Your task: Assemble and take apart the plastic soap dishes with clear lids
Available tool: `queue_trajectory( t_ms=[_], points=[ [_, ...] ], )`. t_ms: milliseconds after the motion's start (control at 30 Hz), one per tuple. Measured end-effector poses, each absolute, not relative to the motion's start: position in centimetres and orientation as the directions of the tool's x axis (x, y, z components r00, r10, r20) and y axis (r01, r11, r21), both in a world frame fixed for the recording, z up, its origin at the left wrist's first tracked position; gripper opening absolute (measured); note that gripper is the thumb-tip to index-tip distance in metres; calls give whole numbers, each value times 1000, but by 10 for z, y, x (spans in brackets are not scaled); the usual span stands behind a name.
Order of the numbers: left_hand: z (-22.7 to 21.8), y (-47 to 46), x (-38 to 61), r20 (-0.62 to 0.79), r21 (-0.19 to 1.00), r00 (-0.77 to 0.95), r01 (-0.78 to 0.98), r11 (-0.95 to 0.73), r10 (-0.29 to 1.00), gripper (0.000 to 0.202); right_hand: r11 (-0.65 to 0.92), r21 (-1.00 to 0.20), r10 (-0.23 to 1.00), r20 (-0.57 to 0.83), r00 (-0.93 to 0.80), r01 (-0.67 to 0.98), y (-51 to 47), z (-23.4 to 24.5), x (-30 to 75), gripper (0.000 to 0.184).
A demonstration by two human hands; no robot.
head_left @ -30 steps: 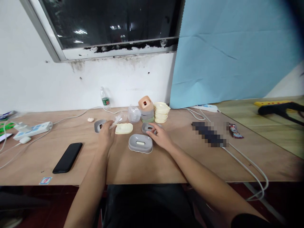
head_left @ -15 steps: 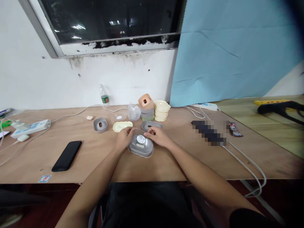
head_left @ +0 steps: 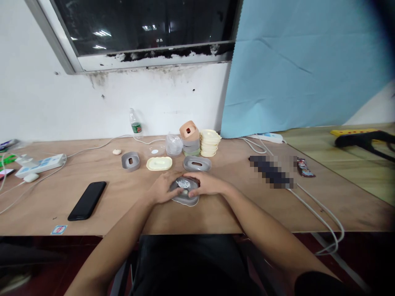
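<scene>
A grey soap dish with a clear lid and a round white label [head_left: 185, 199] lies on the table before me. My left hand [head_left: 165, 188] wraps round its left side with the thumb on the lid. From the right, my right hand [head_left: 206, 183] grips the same dish, its thumb also on top near the label. Both hands cover its sides and far edge. Just beyond are a cream oval tray [head_left: 159, 163] and a grey oval tray with a slot [head_left: 202, 169]. A deeper grey piece with a hole [head_left: 131, 162] sits to the left.
Stacked cream trays [head_left: 210, 144] stand at the back beside piled grey, green and orange pieces [head_left: 189, 130] and clear lids [head_left: 174, 145]. A black phone [head_left: 87, 201] and a power strip [head_left: 46, 165] lie left. Cables [head_left: 327, 216] run over the right edge, near a snack packet [head_left: 305, 167].
My hands have moved from the far edge of the clear lid round to the dish's sides, thumbs now on top. The lid's far edge has gone down onto the dish.
</scene>
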State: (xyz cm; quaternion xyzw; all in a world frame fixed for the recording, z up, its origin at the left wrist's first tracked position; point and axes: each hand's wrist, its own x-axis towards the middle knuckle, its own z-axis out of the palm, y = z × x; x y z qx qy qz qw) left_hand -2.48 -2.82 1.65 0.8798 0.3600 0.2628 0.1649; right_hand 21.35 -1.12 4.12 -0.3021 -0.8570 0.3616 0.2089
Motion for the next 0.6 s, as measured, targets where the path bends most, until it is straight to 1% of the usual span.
queue_trajectory(
  t_ms=[67, 100, 133, 167, 300, 433, 500, 600],
  points=[
    [17, -29, -25, 320, 462, 645, 534, -708, 694, 84, 573, -735, 638, 124, -760, 362, -11, 42, 216, 73],
    [16, -29, -25, 313, 458, 657, 529, -715, 686, 94, 588, -722, 625, 120, -771, 365, -11, 42, 218, 76],
    [16, -30, -24, 314, 454, 660, 527, -719, 682, 99, 604, -706, 619, 122, -776, 370, -10, 40, 219, 78],
    [16, -30, -24, 321, 446, 658, 530, -722, 681, 101, 617, -690, 623, 133, -771, 379, -9, 37, 220, 81],
    [19, -31, -23, 346, 369, 619, 601, -709, 705, 92, 641, -634, 680, 208, -703, 432, -5, 25, 221, 86],
    [20, -31, -22, 350, 284, 576, 686, -670, 739, 85, 651, -601, 681, 191, -707, 464, -2, 19, 221, 91],
    [20, -30, -22, 350, 281, 577, 686, -671, 738, 84, 653, -594, 676, 177, -715, 470, 0, 18, 222, 93],
    [22, -28, -24, 332, 339, 605, 640, -690, 724, 85, 667, -596, 652, 179, -737, 446, 3, 17, 223, 92]
  ],
)
